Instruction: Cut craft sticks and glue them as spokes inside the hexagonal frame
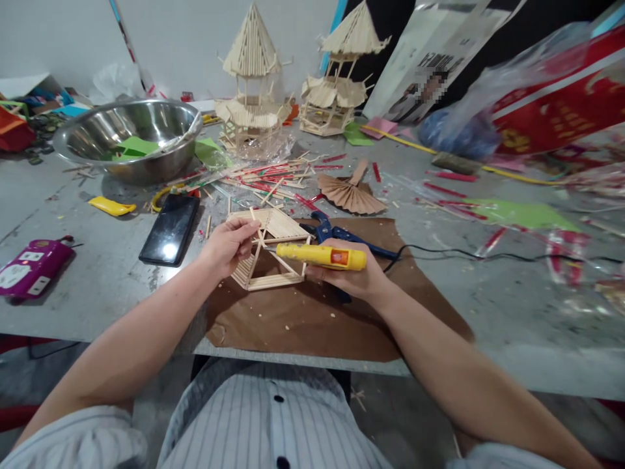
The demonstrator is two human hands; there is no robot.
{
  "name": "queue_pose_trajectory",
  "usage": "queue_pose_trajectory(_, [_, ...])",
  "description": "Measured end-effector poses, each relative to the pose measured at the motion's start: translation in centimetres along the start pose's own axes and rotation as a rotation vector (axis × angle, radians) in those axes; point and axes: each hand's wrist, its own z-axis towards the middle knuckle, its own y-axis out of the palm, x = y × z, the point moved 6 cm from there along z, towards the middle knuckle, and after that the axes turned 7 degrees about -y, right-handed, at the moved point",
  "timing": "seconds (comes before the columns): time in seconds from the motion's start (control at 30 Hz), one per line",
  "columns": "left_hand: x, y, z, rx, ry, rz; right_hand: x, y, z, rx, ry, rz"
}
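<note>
My left hand (228, 246) pinches a thin wooden stick (256, 228) against a small roof frame (271, 251) built of sticks, which lies on brown paper (317, 319). My right hand (352, 273) is closed round a yellow glue gun (319, 255) lying sideways, its nozzle pointing left at the frame. The gun's black cord (488, 253) trails off to the right. Blue pliers (336, 234) lie just behind the gun.
A black phone (170, 228), a purple power strip (32, 267) and a yellow cutter (111, 206) lie to the left. A steel bowl (129, 133), two stick pavilions (251, 91), a paper fan (352, 192), loose sticks and plastic bags fill the back and right.
</note>
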Motion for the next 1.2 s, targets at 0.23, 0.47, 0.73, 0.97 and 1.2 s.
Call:
queue_pose_trajectory(0.23, [-0.06,0.0,0.07,-0.006,-0.001,0.004,-0.08,-0.22,0.0,0.038,0.023,-0.012])
queue_pose_trajectory(0.47, [-0.18,0.06,0.05,-0.005,-0.016,0.013,-0.15,-0.29,0.11,0.029,0.026,-0.022])
queue_pose_trajectory(0.73, [-0.15,0.04,0.08,-0.012,0.007,0.0,-0.07,-0.24,-0.02,0.037,0.026,-0.024])
queue_pose_trajectory(0.97, [-0.22,0.05,0.04,-0.015,-0.002,-0.013,-0.27,-0.2,0.06,0.067,0.01,0.029])
queue_pose_trajectory(1.2, [-0.25,0.09,0.01,-0.005,-0.014,-0.017,-0.55,-0.24,0.19,0.054,-0.016,0.004])
